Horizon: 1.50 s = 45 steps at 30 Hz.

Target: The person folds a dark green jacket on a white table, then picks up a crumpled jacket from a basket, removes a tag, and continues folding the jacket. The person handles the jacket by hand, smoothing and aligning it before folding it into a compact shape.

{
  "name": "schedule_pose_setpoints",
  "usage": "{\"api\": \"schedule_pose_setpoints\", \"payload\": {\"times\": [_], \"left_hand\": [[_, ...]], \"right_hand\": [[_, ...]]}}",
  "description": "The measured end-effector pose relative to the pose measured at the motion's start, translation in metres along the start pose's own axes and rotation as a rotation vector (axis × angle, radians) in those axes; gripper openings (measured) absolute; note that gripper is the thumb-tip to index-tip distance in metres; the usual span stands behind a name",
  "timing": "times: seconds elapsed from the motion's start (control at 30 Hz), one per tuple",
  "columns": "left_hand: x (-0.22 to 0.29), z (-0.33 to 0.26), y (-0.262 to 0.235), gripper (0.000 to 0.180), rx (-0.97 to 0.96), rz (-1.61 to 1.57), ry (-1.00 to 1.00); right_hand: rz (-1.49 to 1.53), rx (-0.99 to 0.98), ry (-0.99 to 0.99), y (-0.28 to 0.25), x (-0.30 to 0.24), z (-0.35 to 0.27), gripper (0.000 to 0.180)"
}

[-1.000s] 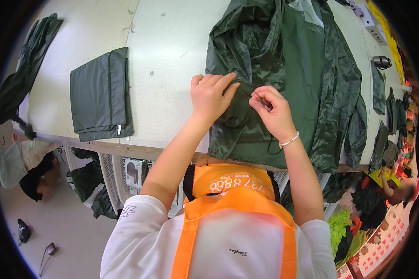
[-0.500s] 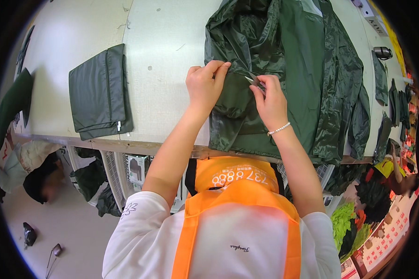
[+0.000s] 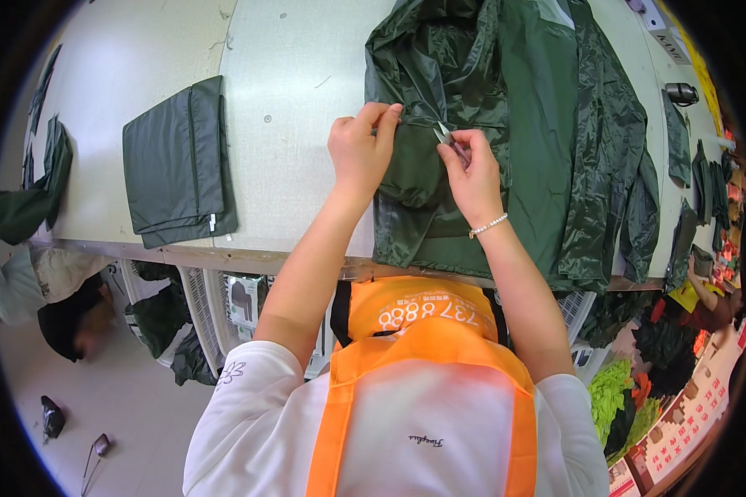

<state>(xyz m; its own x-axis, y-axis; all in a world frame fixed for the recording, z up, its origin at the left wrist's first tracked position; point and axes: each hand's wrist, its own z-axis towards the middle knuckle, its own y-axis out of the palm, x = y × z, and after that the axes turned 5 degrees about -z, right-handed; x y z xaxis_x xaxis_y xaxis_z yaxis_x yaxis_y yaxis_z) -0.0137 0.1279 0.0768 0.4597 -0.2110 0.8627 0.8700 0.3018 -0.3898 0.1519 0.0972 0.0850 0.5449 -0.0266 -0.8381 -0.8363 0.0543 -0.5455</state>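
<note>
Shifted slightly leftward, my right hand (image 3: 474, 176) grips small silver-bladed metal snips (image 3: 443, 132); my left hand (image 3: 360, 151) is pinched, contents unclear. Glossy dark-green fabric jacket (image 3: 540, 149) on the worktop (image 3: 298, 166) looks light, slippery: best pinched at seams.

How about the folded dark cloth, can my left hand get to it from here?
Probably yes. Your left hand is at the left edge of the jacket, and nothing bulky shows between it and the folded cloth on the table. It looks pinched shut, so would likely need opening.

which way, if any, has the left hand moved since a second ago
Yes, slightly left: the bare left hand is nearer the folded dark-green fabric bundle.
</note>
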Motion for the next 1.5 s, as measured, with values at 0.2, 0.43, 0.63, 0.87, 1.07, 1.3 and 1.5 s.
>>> {"api": "schedule_pose_setpoints", "payload": {"times": [0.2,0.43,0.63,0.87,1.07,1.3,1.5], "left_hand": [[0.0,-0.001,0.0,0.016,-0.003,-0.068,-0.036],[-0.003,-0.005,0.006,0.016,0.049,-0.037,-0.03],[-0.008,-0.006,0.003,0.015,0.072,-0.017,-0.018],[-0.007,-0.009,0.002,0.015,0.054,0.019,-0.016],[0.0,-0.002,-0.005,0.012,-0.017,-0.035,-0.008],[0.009,0.045,-0.024,0.008,-0.369,-0.045,0.287],[0.015,0.058,-0.023,0.006,-0.4,-0.094,0.374]], "right_hand": [[0.002,0.005,0.035,-0.002,-0.007,-0.007,0.022],[-0.086,0.106,0.012,0.015,-0.018,-0.002,0.024],[-0.089,0.139,0.117,0.015,-0.005,0.0,0.025],[-0.124,0.179,0.066,0.017,0.0,0.0,0.022],[-0.077,0.131,0.079,0.015,0.004,-0.002,0.015],[-0.171,-0.039,-0.168,-0.014,-0.036,-0.001,0.019],[-0.337,-0.066,-0.225,-0.011,-0.063,0.013,0.018]]}}
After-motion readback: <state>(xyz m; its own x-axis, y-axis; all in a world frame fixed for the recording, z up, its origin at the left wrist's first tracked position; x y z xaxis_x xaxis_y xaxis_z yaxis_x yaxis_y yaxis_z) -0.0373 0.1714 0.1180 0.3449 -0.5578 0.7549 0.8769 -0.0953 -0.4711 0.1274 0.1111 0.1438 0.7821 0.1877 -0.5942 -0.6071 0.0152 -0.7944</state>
